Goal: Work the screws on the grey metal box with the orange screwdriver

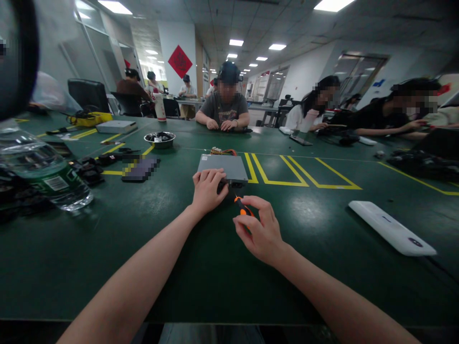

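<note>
A grey metal computer power supply (229, 167) lies flat on the green table, with a bundle of coloured wires (223, 152) behind it. My left hand (210, 188) grips its near left part, fingers on the top and thumb down by the front face. A power socket shows on the front to the right of my thumb. Between the fingertips of my right hand (261, 229) is a screwdriver (244, 208) with an orange and black handle. Its thin shaft points up and left toward the front of the power supply; I cannot tell if the tip touches it.
A dark phone (141, 169) and a steel bowl (159, 139) of small parts stand to the left, near a water bottle (46, 172). At right lies a white power bank-like device (390, 227) with a cable. Yellow tape marks the table (311, 210). A person (224, 102) sits opposite.
</note>
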Action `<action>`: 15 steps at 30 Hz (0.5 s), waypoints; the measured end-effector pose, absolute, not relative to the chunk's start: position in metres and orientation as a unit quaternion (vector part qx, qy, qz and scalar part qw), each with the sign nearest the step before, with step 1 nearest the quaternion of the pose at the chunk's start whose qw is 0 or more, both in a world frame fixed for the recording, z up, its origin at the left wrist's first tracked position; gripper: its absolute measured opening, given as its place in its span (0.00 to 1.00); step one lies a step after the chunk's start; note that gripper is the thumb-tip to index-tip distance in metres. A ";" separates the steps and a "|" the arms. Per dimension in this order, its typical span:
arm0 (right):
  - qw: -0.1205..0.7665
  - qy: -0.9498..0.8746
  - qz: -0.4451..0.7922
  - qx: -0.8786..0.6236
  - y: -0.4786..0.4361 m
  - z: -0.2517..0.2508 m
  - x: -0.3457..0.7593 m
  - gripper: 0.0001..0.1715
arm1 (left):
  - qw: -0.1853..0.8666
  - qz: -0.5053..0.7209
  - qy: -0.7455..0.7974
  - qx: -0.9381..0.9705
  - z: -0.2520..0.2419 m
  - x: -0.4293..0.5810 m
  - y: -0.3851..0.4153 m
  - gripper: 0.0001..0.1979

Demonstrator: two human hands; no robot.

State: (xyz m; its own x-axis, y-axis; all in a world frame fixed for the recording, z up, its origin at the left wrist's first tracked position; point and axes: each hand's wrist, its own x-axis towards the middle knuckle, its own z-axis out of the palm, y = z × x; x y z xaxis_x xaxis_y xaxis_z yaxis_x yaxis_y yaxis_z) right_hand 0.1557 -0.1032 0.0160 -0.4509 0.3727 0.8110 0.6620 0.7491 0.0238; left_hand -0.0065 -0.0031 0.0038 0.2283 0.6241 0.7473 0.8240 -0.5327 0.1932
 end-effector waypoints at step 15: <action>0.420 -0.823 -0.187 -0.332 -0.102 0.020 0.160 0.11 | 0.115 -0.412 -0.470 -0.772 0.003 -0.007 -0.002 0.10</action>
